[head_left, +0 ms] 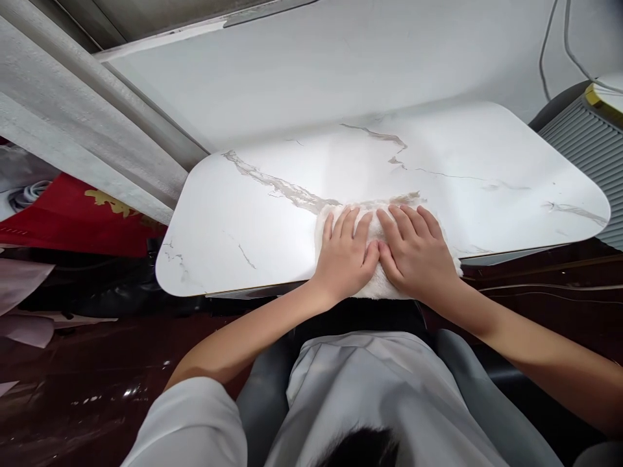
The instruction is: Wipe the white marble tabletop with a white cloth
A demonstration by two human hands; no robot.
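Observation:
A fluffy white cloth (382, 285) lies at the near edge of a white marble-patterned table (263, 240), partly hanging over that edge. My left hand (346, 253) rests flat on the cloth's left part, fingers stretched out and pointing away from me. Beside it, my right hand (418, 253) presses flat on the right part with its fingers a little spread. The two thumbs meet near the middle of the cloth. Neither hand is wrapped around it, and most of the cloth's middle is hidden beneath my palms.
A pale wall (316, 78) runs behind the table. Left stands a light curtain-like panel (87, 123), with a red bag-like item (73, 217) below it. A ribbed grey unit (584, 143) and hanging cables (567, 45) are at the right. The dark floor (97, 383) is glossy.

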